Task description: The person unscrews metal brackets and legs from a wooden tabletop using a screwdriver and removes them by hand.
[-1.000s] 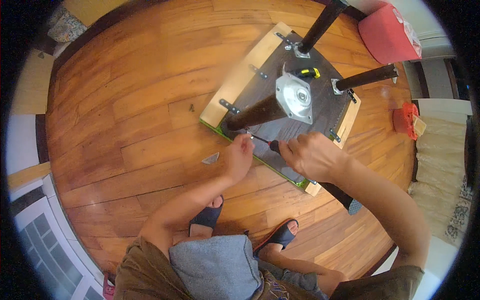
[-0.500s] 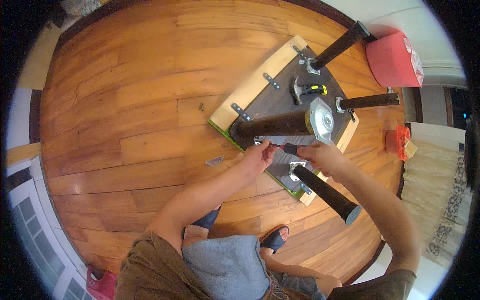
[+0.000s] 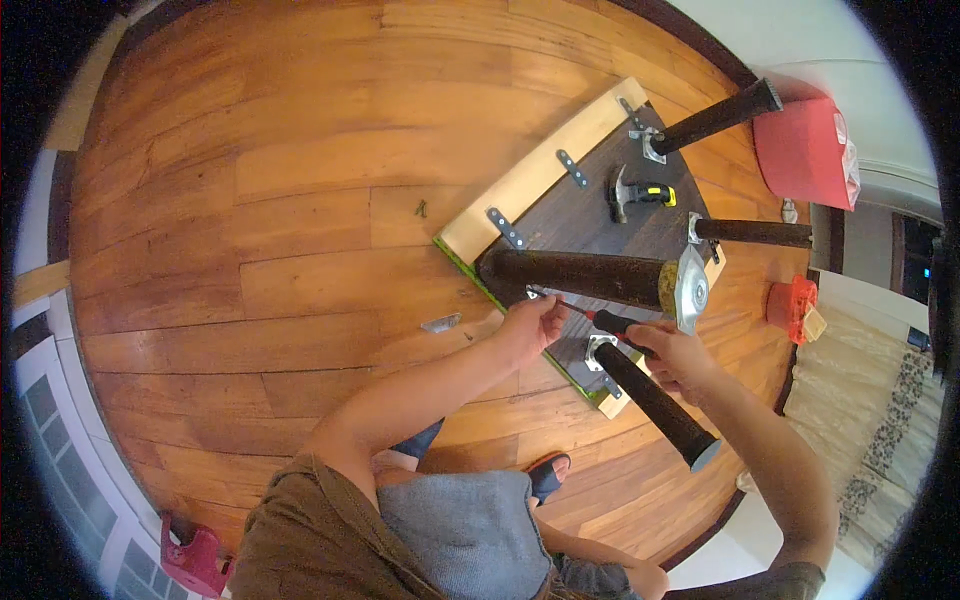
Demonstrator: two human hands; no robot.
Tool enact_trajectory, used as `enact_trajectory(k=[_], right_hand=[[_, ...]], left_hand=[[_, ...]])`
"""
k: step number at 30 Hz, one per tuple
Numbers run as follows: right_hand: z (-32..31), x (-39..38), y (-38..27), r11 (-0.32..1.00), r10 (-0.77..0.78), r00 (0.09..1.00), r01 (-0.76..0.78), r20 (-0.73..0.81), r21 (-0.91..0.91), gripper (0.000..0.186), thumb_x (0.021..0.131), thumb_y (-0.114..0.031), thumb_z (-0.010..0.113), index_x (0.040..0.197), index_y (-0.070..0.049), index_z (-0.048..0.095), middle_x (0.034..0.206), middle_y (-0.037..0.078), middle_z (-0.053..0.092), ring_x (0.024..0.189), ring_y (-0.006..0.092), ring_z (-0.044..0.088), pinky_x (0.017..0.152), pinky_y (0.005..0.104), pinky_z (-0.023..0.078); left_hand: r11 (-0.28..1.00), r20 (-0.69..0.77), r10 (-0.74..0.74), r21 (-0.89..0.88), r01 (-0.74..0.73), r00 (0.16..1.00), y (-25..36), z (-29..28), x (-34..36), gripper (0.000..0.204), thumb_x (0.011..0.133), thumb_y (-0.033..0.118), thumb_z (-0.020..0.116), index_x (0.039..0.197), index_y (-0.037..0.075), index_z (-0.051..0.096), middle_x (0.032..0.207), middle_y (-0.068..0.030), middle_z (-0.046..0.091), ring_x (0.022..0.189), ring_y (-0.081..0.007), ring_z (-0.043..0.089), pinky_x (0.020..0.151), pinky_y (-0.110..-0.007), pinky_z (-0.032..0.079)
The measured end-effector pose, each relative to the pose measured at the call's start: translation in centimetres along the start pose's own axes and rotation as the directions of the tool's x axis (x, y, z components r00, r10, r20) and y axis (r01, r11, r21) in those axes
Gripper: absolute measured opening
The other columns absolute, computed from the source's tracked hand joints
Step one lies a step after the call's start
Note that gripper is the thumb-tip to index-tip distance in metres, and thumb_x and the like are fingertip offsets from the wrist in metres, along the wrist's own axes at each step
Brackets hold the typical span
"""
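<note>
My right hand (image 3: 672, 355) is closed round the black and red handle of a screwdriver (image 3: 612, 321). The fingers of my left hand (image 3: 535, 328) pinch the front of its shaft, near a small metal plate (image 3: 535, 293) on a dark board (image 3: 560, 220); the tip is hard to make out. Just beyond both hands, a thick brown leg (image 3: 580, 275) rises from the board's corner, its silver mounting plate (image 3: 692, 290) at the raised end. A nearer leg (image 3: 655, 405) stands on the board by its own plate, close to my right hand.
Two more legs (image 3: 720, 115) (image 3: 755, 232) and a claw hammer (image 3: 640, 194) are on the board's far part. A few small screws (image 3: 421, 209) and a small clear packet (image 3: 441, 323) lie on the wooden floor. Red bins (image 3: 805, 150) (image 3: 790, 310) stand along the right.
The view has shifted, so the board appears further right. More of the screwdriver shows between my hands, and the raised leg's plate is seen more edge-on. Both hands keep their grip.
</note>
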State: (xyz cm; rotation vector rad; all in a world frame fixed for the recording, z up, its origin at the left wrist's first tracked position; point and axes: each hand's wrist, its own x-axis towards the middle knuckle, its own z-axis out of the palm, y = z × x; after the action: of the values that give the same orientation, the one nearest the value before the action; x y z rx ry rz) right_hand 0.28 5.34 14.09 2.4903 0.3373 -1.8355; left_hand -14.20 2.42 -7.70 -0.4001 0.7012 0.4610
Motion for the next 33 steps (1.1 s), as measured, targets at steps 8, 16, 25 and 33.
enact_trajectory(k=[8,16,25,33], right_hand=[[1.4,-1.0,0.8,-0.461,-0.744,0.383,0.301,0.548,-0.835,0.027,0.082,-0.023,0.061,0.103,-0.006,0.062,0.068,0.003,0.055,0.059,0.0174,0.055,0.048,0.0292,0.044],[3.1,-1.9,1.1,0.69,-0.7,0.677,0.563,-0.226,-0.455,0.024,0.085,-0.023,0.064,0.09,0.0,0.059,0.064,0.006,0.055,0.051,0.0149,0.051,0.048,0.0296,0.041],[2.2,-2.6,0.8,0.132,-0.923,0.371,0.549,0.1,-0.825,0.034,0.081,-0.021,0.065,0.105,0.0,0.055,0.078,0.012,0.065,0.063,0.0275,0.063,0.058,0.035,0.05],[3.3,-2.3,2.0,0.12,-0.892,0.439,0.464,0.11,-0.878,0.041,0.081,-0.023,0.066,0.111,-0.002,0.048,0.07,0.015,0.06,0.058,0.0275,0.06,0.052,0.036,0.046]], left_hand=[[0.99,0.039,-0.061,-0.125,0.066,0.997,0.7,-1.2,0.4,0.02,0.095,0.019,0.049,0.091,0.002,0.056,0.073,-0.0038,0.056,0.059,-0.0101,0.052,0.047,-0.019,0.044],[0.983,-0.087,-0.101,-0.162,0.086,0.991,0.9,0.2,0.0,0.019,0.095,0.019,0.048,0.09,0.002,0.057,0.072,-0.0019,0.055,0.055,-0.0088,0.05,0.047,-0.018,0.046],[0.989,0.01,-0.066,-0.134,0.067,0.998,0.5,0.3,-0.1,0.014,0.093,0.015,0.051,0.085,0.005,0.057,0.067,-0.0011,0.053,0.054,-0.0101,0.049,0.046,-0.02,0.043],[0.984,0.128,-0.094,-0.138,0.111,0.987,-0.1,-0.7,-0.1,0.013,0.09,0.019,0.053,0.085,0.007,0.056,0.063,-0.0011,0.051,0.052,-0.0108,0.046,0.045,-0.022,0.037]])
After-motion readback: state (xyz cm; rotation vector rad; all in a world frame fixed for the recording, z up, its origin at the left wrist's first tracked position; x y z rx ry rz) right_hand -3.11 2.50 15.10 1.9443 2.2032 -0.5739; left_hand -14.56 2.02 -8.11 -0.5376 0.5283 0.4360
